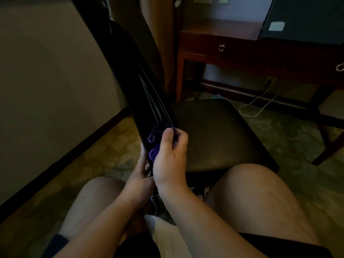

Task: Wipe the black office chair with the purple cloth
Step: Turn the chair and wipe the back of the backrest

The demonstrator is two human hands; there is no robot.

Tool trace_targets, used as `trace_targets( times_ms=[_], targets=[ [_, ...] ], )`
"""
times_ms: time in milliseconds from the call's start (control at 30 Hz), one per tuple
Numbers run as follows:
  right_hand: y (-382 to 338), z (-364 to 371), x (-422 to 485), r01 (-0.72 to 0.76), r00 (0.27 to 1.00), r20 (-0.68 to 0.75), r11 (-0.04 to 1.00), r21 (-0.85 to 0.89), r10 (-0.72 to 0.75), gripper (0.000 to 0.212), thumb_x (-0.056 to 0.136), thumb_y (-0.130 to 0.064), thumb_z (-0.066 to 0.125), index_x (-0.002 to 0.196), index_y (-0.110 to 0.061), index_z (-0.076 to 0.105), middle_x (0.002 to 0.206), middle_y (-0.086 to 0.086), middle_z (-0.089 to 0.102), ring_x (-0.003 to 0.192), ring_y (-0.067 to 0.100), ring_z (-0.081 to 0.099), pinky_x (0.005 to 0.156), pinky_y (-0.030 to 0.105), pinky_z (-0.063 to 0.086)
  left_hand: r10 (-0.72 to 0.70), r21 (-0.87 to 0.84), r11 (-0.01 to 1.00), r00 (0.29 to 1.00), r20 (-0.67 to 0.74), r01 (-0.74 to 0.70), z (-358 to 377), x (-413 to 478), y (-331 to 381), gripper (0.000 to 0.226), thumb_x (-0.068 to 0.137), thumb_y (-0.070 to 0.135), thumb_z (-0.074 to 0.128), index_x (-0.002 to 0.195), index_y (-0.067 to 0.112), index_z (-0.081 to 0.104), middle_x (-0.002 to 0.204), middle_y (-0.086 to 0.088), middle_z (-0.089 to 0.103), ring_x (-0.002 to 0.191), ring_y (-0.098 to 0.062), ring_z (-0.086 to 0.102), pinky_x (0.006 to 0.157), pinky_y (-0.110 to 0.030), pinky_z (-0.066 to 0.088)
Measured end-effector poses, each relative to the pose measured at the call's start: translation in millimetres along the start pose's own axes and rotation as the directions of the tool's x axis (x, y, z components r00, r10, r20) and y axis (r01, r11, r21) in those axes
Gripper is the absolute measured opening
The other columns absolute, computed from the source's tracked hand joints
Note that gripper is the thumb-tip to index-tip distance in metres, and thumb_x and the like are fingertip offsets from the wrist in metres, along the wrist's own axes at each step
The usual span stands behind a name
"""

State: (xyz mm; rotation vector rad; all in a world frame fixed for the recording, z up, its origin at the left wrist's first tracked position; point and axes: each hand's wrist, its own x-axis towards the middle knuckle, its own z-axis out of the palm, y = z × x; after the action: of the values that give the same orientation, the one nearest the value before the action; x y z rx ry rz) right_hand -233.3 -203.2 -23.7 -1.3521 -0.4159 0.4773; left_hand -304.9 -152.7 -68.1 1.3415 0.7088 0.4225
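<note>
Pressing against the lower back panel of the black office chair, a bunched purple cloth is clasped in the right hand, the thumb laid over the top of the folds and the fingers curled closed around them. The chair's backrest is seen edge-on, rising steeply toward the upper left, while its dark padded seat spreads out to the right. The left hand is set just below and beside the right one, its fingers closed on the lower edge of the backrest — touching the panel, not the cloth. Two bare knees are seen at the bottom of the view, one on each side of the forearms. Beyond the seat a dark red-brown wooden desk with a ring-pull drawer is placed against the wall, and a thin white cable is trailed over the patterned green carpet beneath it — the room is dimly lit
</note>
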Motion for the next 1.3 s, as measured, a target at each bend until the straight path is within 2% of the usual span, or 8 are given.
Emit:
trace_targets(
  times_ms=[167,333,433,633,900,1000,1167,1300],
  targets=[
    [34.1,-1.2,9.7,0.087,0.982,-0.151,0.985,-0.151,-0.11,0.015,0.099,-0.033,0.058,0.113,-0.031,0.052,0.11,-0.006,0.061,0.098,0.005,0.064,0.082,0.029,0.058,-0.023,0.059,0.998,1.0,-0.01,0.023,-6.0,6.3,-3.8,0.106,0.088,-0.011,0.062,0.148,0.062,0.013,0.139,0.0,0.053,0.109,-0.027,0.066,0.059,-0.023,0.056],
    [79.3,-4.6,10.7,-0.395,0.882,-0.26,0.918,0.043,0.392,0.014,0.103,-0.022,0.054,0.116,-0.02,0.054,0.11,0.008,0.065,0.098,0.022,0.066,0.065,0.021,0.047,-0.029,0.135,0.99,0.999,-0.021,0.031,-7.0,8.5,-3.7,0.112,0.087,-0.022,0.051,0.148,0.062,0.009,0.128,0.018,0.049,0.082,0.01,0.069,0.069,-0.027,0.058],
    [67.4,2.0,12.9,-0.398,0.861,-0.296,0.91,0.119,0.415,0.011,0.103,-0.021,0.054,0.113,-0.019,0.056,0.109,0.008,0.065,0.092,0.018,0.064,0.063,0.02,0.046,-0.028,0.153,0.988,0.999,-0.025,0.032,-7.6,7.7,-3.3,0.109,0.089,-0.018,0.053,0.149,0.06,0.008,0.117,0.029,0.049,0.078,0.016,0.066,0.07,-0.024,0.058],
    [5.1,10.7,18.3,-0.227,0.937,-0.198,0.932,0.281,0.288,0.018,0.103,-0.032,0.051,0.12,-0.027,0.054,0.118,0.002,0.06,0.102,0.017,0.065,0.089,0.036,0.056,-0.023,0.057,0.998,1.0,-0.007,0.023,-7.2,6.0,-0.9,0.106,0.088,-0.019,0.057,0.151,0.055,0.013,0.131,0.016,0.052,0.106,0.004,0.062,0.078,-0.024,0.058],
    [18.5,7.6,10.3,0.286,0.92,-0.201,0.927,-0.244,-0.337,0.015,0.099,-0.02,0.059,0.114,-0.02,0.058,0.11,-0.006,0.054,0.097,-0.005,0.056,0.079,0.005,0.044,0.061,0.088,0.994,0.998,0.004,-0.061,-5.3,6.4,-2.6,0.098,0.089,-0.018,0.057,0.154,0.043,0.017,0.123,0.017,0.059,0.102,0.008,0.065,0.068,-0.011,0.053],
    [38.0,2.1,14.7,0.163,0.94,-0.264,0.965,-0.204,-0.215,0.016,0.099,-0.023,0.059,0.114,-0.028,0.057,0.114,-0.006,0.058,0.101,-0.001,0.059,0.082,0.008,0.047,-0.009,0.079,0.997,1.0,-0.007,0.01,-9.9,10.2,-8.4,0.108,0.087,-0.019,0.058,0.146,0.063,0.018,0.13,0.013,0.059,0.112,-0.018,0.066,0.063,-0.026,0.057],
    [65.3,-3.6,13.5,-0.24,0.909,-0.347,0.971,0.016,0.231,0.011,0.101,-0.019,0.057,0.108,-0.027,0.059,0.114,0.002,0.065,0.104,0.018,0.065,0.084,0.024,0.05,-0.019,0.133,0.991,1.0,-0.001,0.019,-10.3,10.5,-10.1,0.113,0.086,-0.025,0.049,0.148,0.06,0.008,0.12,0.035,0.04,0.083,0.026,0.059,0.072,-0.02,0.057],
    [39.2,1.7,15.4,-0.167,0.921,-0.356,0.986,0.003,0.157,0.01,0.099,-0.021,0.06,0.107,-0.027,0.06,0.118,0.001,0.061,0.1,0.011,0.063,0.086,0.027,0.054,-0.052,0.116,0.992,0.999,0.005,0.052,-8.0,9.1,-7.1,0.11,0.088,-0.021,0.054,0.149,0.059,0.009,0.125,0.027,0.045,0.086,0.023,0.061,0.068,-0.023,0.059]
  ],
)
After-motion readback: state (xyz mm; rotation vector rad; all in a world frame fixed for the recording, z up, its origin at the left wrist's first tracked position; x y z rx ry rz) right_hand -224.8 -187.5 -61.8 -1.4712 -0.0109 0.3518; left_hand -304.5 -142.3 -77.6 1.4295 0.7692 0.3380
